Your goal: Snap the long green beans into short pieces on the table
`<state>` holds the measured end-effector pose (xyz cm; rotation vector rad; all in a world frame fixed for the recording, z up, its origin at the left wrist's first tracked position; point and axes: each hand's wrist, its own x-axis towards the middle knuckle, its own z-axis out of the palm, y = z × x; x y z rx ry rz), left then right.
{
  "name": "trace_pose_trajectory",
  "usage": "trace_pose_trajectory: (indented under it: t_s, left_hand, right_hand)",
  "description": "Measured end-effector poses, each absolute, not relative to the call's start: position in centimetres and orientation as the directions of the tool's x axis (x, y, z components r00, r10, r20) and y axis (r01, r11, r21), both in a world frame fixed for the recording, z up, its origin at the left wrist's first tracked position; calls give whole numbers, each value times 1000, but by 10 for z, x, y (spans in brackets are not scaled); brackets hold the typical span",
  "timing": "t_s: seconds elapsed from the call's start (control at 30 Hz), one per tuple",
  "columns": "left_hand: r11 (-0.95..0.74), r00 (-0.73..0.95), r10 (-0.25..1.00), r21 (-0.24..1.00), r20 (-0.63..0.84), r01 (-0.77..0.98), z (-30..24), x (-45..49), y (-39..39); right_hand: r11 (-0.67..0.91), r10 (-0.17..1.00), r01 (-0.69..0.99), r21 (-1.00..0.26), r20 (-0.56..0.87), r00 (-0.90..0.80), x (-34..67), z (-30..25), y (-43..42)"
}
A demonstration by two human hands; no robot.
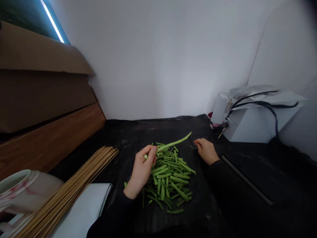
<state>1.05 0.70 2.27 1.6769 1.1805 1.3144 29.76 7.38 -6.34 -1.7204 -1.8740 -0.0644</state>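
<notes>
My left hand [143,168] is closed around a long green bean [174,142], whose free end points up and to the right. Below it a pile of several cut green bean pieces [170,180] lies on the black plastic sheet [138,132]. My right hand [205,150] rests on the sheet just right of the pile, fingers curled over a small dark object I cannot make out.
A bundle of bamboo skewers [66,191] lies at the left over a white sheet [84,211]. A patterned bowl [17,185] sits at the far left. Cardboard boxes [37,82] stack at left; a white box with black cables [250,115] stands at right.
</notes>
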Motion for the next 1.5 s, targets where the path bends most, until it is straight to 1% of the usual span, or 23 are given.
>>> trace_pose_trajectory:
  t_s: [0.23, 0.5, 0.57, 0.67, 0.77, 0.83, 0.93, 1.0, 1.07, 1.1, 1.13, 1.17, 1.2, 1.23, 1.27, 1.3, 1.37, 1.43, 1.5]
  left_hand:
    - [-348, 78, 937, 907, 340, 237, 22, 10, 7]
    - [-350, 78, 937, 908, 341, 230, 22, 10, 8]
    - [-345, 81, 939, 911, 335, 225, 21, 10, 9]
    - [-341, 81, 940, 913, 331, 224, 21, 10, 9]
    - [-348, 87, 938, 912, 337, 216, 21, 10, 9]
    - [-355, 93, 935, 910, 342, 217, 21, 10, 8]
    - [-351, 92, 936, 907, 339, 234, 20, 9, 8]
    - [-348, 89, 938, 906, 336, 242, 20, 9, 8]
    - [-349, 91, 937, 906, 337, 240, 20, 10, 9]
    - [-349, 94, 937, 906, 336, 239, 20, 10, 9]
    - [-350, 97, 937, 906, 336, 239, 20, 10, 9]
    - [-351, 102, 936, 905, 336, 239, 20, 10, 9]
    - [-352, 110, 936, 904, 335, 243, 21, 10, 8]
    - [-353, 122, 935, 902, 333, 248, 22, 10, 8]
    - [-356, 143, 934, 899, 329, 255, 22, 10, 7]
    - [-360, 173, 930, 895, 323, 263, 23, 10, 6]
    - [-370, 264, 917, 885, 300, 282, 23, 9, 5]
    - [-374, 343, 900, 878, 267, 297, 23, 7, 4]
    - [-374, 340, 902, 874, 265, 310, 23, 5, 5]
  right_hand:
    - [190, 922, 938, -289, 380, -69, 293, -73, 76]
    - [269, 933, 913, -306, 318, -168, 297, -51, 66]
    - [250, 934, 917, -310, 327, -144, 298, -47, 64]
    - [208, 914, 930, -303, 399, -75, 295, -42, 62]
    - [233, 873, 939, -251, 479, -89, 287, -35, 57]
    - [244, 872, 948, -202, 474, -123, 282, -30, 52]
    - [189, 896, 969, -159, 431, -104, 279, -25, 47]
    - [152, 902, 975, -164, 427, -68, 280, -24, 47]
    - [168, 894, 958, -233, 445, -49, 277, -24, 47]
    - [200, 890, 928, -315, 455, -37, 274, -23, 46]
    - [248, 892, 871, -425, 450, -34, 269, -21, 45]
    - [301, 902, 773, -558, 431, -40, 262, -18, 42]
    - [340, 921, 624, -704, 383, -69, 254, -15, 39]
    - [354, 935, 449, -820, 316, -160, 246, -11, 34]
    - [344, 928, 285, -894, 279, -247, 237, -8, 29]
    - [313, 918, 149, -938, 258, -300, 230, -5, 24]
    - [228, 914, -71, -971, 239, -329, 218, -1, 15]
    - [175, 924, -195, -965, 229, -306, 212, 0, 10]
    - [157, 938, -239, -958, 220, -268, 211, -1, 10]
